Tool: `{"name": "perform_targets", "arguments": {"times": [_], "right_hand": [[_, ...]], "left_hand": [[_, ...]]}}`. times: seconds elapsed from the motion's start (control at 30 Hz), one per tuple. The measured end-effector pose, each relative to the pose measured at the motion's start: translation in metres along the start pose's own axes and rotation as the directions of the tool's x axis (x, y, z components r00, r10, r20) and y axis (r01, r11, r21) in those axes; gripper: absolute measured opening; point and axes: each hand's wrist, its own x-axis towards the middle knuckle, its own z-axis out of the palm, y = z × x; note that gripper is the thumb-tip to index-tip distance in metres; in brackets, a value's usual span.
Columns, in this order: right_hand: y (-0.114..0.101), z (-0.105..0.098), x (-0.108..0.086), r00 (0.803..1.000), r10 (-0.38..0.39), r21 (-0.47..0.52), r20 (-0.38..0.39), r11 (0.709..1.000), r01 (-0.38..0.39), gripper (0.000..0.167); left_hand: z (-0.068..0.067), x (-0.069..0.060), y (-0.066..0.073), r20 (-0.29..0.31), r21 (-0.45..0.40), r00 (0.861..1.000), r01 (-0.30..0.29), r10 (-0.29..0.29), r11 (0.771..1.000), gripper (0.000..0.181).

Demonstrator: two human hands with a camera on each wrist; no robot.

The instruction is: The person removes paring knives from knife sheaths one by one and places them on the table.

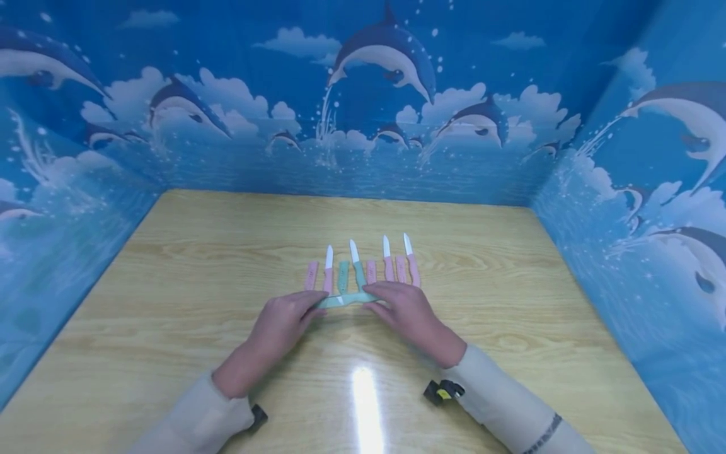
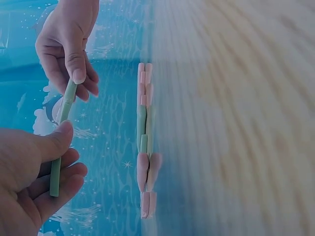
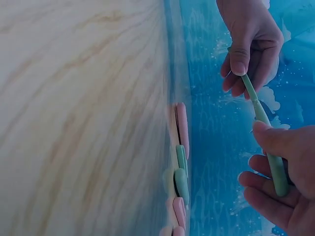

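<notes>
Both hands hold a green paring knife level above the near side of the table. My left hand pinches the green sheath between thumb and fingers. On the other end, my right hand grips the knife's handle. Sheath and handle lie in one line, with a small white part between them in the head view; most of the blade is hidden. Just beyond the hands, a row on the table includes a pink knife, a green sheath and another green knife, white blades pointing away.
Further along the row lie pink sheaths and pink knives with bare blades. The wooden table is bounded by blue dolphin-printed walls at the back and sides.
</notes>
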Motion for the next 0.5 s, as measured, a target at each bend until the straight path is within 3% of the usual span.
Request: {"name": "perform_targets", "arguments": {"times": [0.5], "right_hand": [[-0.0055,0.0039,-0.0011,0.992,0.114,0.024,0.044,0.993,-0.115,0.028]], "left_hand": [[-0.0021,0.0012,0.0025,0.049,0.019,0.997,0.063,-0.064,0.998,0.029]]}}
